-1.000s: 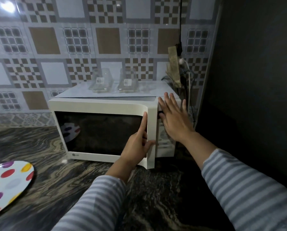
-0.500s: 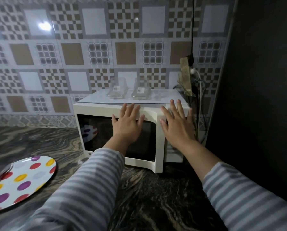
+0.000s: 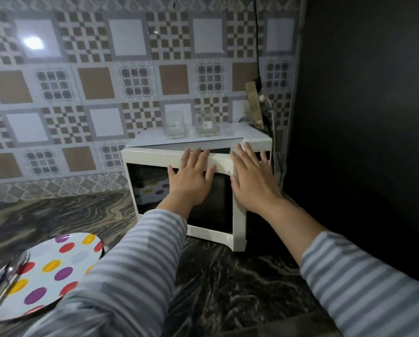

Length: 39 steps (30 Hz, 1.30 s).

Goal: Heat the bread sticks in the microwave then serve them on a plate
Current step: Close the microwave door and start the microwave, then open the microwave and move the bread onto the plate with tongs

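White microwave door ajar under two flat, open-fingered hands: left, right.

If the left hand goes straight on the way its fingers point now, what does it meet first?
The left hand lies flat on the microwave door, fingers pointing up and away. It would probably slide over the door's top edge and reach the two clear containers on the microwave; depth is unclear.

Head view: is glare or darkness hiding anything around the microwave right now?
Head view: a bright ceiling-light glare sits on the tiled wall, well clear of the microwave. Its dark door glass mirrors the dotted plate, hiding the inside. The far right is almost black. The left hand and right hand are evenly lit and sharp; wide-angle bending shows at the edges.
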{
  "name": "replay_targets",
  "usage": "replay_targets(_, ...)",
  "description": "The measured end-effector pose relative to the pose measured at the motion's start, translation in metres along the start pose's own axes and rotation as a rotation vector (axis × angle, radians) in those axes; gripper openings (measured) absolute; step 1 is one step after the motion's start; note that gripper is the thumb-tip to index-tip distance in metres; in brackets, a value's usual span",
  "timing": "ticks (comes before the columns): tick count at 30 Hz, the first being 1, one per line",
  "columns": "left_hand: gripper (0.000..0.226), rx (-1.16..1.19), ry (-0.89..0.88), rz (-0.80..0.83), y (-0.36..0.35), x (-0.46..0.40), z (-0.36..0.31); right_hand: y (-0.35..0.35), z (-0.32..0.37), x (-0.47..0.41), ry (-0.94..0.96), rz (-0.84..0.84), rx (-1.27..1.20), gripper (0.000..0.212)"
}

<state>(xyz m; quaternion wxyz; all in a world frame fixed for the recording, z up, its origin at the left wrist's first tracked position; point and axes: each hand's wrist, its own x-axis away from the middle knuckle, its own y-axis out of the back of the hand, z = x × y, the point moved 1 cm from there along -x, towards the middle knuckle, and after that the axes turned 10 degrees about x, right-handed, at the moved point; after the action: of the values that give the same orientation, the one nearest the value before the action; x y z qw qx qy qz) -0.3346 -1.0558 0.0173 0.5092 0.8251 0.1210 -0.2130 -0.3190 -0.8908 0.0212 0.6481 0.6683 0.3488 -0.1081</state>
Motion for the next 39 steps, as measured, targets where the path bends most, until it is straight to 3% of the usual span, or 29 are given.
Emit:
replay_targets(9,0.060,-0.034,-0.194,0.128,0.063,0.054,0.038,0.052,0.105,0.037,-0.046,-0.068,0.018,0.053)
replay_targets(15,0.072,0.006,-0.155,0.187,0.099,0.096,0.055,0.082,0.155,0.057,-0.030,-0.007,0.035,0.053)
replay_targets(22,0.064,-0.038,0.006,0.225,0.136,0.179,0.109,0.098,0.227,0.091,0.154,-0.089,0.002,0.045)
replay_targets(31,0.053,0.004,0.266,0.252,0.156,0.289,0.221,0.056,0.339,0.136,0.270,0.176,-0.144,0.044)
replay_targets(39,0.051,0.139,0.409,0.153,0.164,0.310,0.333,-0.016,0.408,0.115,0.216,0.376,-0.264,0.045)
